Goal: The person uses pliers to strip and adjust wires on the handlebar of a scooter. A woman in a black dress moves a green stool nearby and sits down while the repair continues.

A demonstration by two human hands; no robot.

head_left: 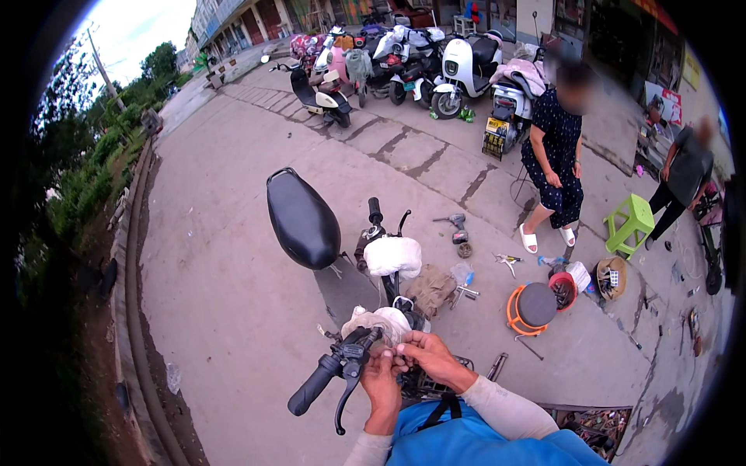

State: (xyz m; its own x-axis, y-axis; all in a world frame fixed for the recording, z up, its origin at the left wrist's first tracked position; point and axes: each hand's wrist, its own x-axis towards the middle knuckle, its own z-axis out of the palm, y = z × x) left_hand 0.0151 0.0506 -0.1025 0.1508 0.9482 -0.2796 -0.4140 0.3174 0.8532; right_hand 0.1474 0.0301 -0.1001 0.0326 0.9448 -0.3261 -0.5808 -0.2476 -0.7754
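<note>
My left hand (381, 384) and my right hand (437, 359) meet just beside the near end of a scooter's handlebar. Both are closed in a pinch, fingertips almost touching; whatever lies between them is too small to make out. Right behind the fingers, whitish wrapping (386, 320) bunches around the bar. To the left of my left hand are a black handlebar grip (311, 386) and a brake lever (346, 400). The bar's far end carries another grip (374, 208) and a white wrapped bundle (392, 256).
A black scooter seat (303, 221) stands beyond the handlebar. Rightward on the concrete lie a cordless drill (458, 227), pliers (508, 262), a brown cloth (432, 290) and an orange-rimmed stool (535, 304). One person (556, 155) stands near a green stool (631, 223); scooters (466, 70) line the back.
</note>
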